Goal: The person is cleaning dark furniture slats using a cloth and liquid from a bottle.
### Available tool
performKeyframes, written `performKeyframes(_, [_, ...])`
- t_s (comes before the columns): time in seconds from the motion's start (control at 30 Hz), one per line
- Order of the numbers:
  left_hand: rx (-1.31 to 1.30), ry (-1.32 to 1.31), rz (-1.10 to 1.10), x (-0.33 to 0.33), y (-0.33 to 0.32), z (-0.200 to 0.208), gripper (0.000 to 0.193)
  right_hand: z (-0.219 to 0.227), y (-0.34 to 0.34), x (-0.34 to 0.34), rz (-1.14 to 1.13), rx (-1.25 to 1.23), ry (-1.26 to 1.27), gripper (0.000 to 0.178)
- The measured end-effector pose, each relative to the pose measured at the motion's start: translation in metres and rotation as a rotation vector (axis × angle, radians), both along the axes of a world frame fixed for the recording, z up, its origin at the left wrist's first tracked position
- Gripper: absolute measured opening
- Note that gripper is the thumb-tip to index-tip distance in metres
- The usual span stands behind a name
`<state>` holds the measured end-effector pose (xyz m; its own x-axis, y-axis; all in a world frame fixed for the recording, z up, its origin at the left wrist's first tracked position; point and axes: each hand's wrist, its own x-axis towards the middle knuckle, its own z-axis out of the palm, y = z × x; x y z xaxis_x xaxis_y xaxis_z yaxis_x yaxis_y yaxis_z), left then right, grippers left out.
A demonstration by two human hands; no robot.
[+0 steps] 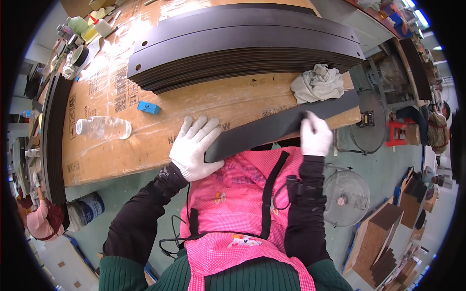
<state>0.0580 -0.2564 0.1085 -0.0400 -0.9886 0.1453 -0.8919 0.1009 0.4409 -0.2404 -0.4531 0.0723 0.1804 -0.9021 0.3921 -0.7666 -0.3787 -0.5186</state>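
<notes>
A long dark grey board (262, 132) lies along the near edge of the cardboard-covered table (194, 109). At its left end rests my left hand (194, 149) in a white glove, fingers spread, the thumb side against the board's end. My right hand (316, 137), gloved too, is over the board right of its middle. Its fingers are closed in a pinch, with a small dark thing at the tips that I cannot make out. Beyond the board's right part sits a crumpled white cloth (318, 84). Behind is a tall stack of similar dark boards (242, 41) with holes near their ends.
A clear plastic bottle (106, 127) lies on its side at the left, near a small blue block (148, 107). Glue bottles (99, 25) stand far left. More dark boards (54, 140) line the left side. Fans (346, 196) stand on the floor at right; other people work farther off.
</notes>
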Motion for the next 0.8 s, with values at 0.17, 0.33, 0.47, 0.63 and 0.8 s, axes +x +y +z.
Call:
performKeyframes(0.17, [0.06, 0.006, -0.008, 0.017, 0.015, 0.002, 0.085, 0.007, -0.016, -0.059, -0.183, 0.516, -0.613, 0.033])
performKeyframes(0.33, [0.098, -0.054, -0.001, 0.046, 0.042, 0.002, 0.086, 0.014, 0.013, -0.038, 0.086, 0.673, -0.632, 0.034])
performKeyframes(0.47, [0.114, -0.06, -0.002, 0.047, 0.043, 0.002, 0.086, 0.015, 0.031, 0.0, 0.24, 0.469, -0.28, 0.029])
performKeyframes(0.63, [0.109, -0.08, 0.003, 0.046, 0.042, 0.002, 0.086, 0.004, 0.047, 0.023, 0.15, 0.4, -0.218, 0.03])
performKeyframes(0.8, [0.12, -0.076, 0.001, 0.048, 0.043, 0.003, 0.086, 0.002, 0.041, 0.016, 0.124, 0.277, -0.14, 0.029])
